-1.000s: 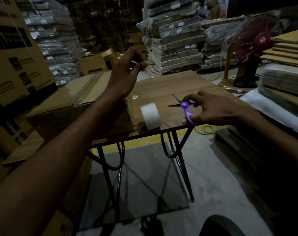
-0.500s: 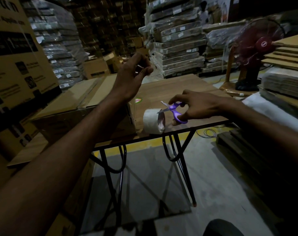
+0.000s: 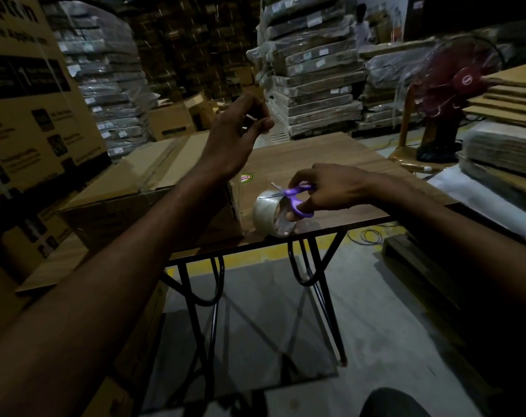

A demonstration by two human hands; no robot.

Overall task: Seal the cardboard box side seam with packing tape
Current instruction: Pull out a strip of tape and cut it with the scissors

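At the near edge of the worktop (image 3: pixel 330 158), the right hand (image 3: pixel 330 191) is gripping purple scissors (image 3: pixel 297 200), blades resting over the clear packing tape roll (image 3: pixel 269 213) standing on its edge. The left hand (image 3: pixel 237 130) is hovering raised over the cardboard box (image 3: pixel 129 188), fingertips pinched together on something small and pale, likely the tape's free end. The cutting step seems underway; next, the strip needs pressing along the box seam.

dim, grainy view, dark corners, wide-angle bending at edges
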